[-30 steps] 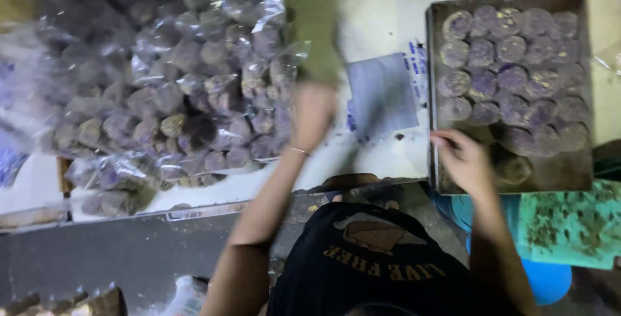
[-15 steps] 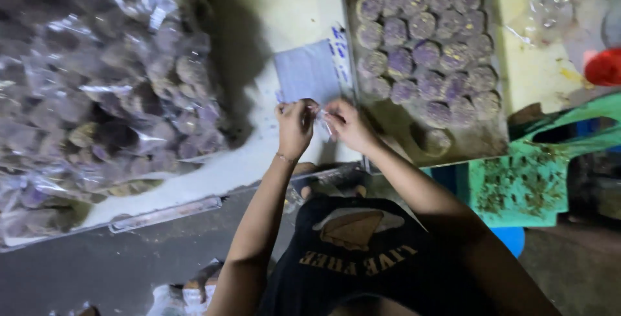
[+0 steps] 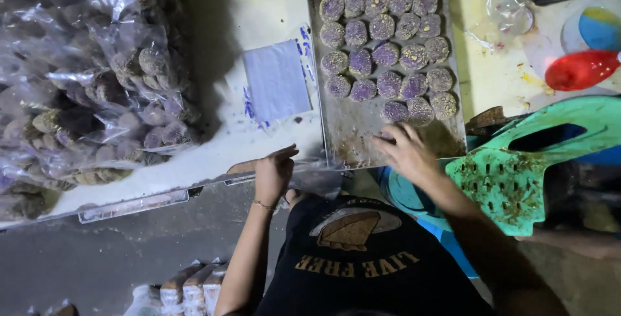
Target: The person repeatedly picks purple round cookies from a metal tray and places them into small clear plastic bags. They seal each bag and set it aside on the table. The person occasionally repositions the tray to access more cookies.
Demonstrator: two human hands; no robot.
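Metal tray (image 3: pixel 336 136), long axis running away

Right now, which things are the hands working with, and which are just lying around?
In use: tray, purple cookies, right hand, left hand, clear bag.
Lying about: packed bags, stack of flat bags, red scoop, green stool.

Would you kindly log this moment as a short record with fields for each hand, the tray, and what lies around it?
left hand: at the table edge, holding a clear plastic bag
right hand: reaching onto the metal tray, near the closest cookie
tray contents: round purple cookies in rows, front part bare
beside tray: flat stack of clear bags
far left: pile of bagged cookies
right: green plastic stool
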